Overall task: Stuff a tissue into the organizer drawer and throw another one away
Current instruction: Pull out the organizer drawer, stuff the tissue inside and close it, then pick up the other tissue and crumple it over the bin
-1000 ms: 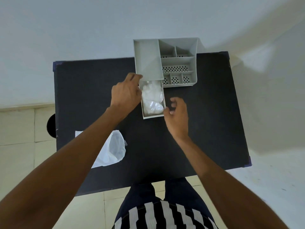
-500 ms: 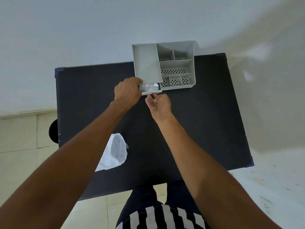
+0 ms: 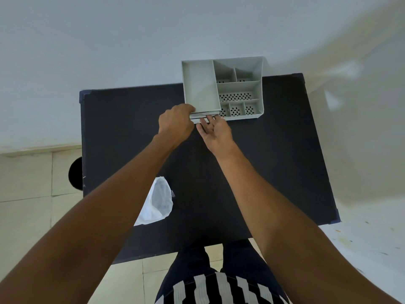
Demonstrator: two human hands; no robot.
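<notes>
A grey organizer (image 3: 238, 88) with several compartments stands at the far edge of the black table (image 3: 274, 161). Its drawer (image 3: 198, 116) sits almost fully pushed in under the left compartment; only the front edge shows, and the tissue inside is hidden. My left hand (image 3: 175, 122) is curled against the drawer's left front corner. My right hand (image 3: 215, 130) lies palm up with its fingertips on the drawer's front. A second white tissue (image 3: 158, 200) lies flat near the table's front left, partly under my left forearm.
A round black object (image 3: 75, 173) sits on the tiled floor just left of the table. A white wall rises behind the organizer. My legs and a striped garment are at the table's near edge.
The drawer, open with the white tissue showing one second ago, has slid into the organizer. Both hands moved forward with it, and the tissue is now out of sight.
</notes>
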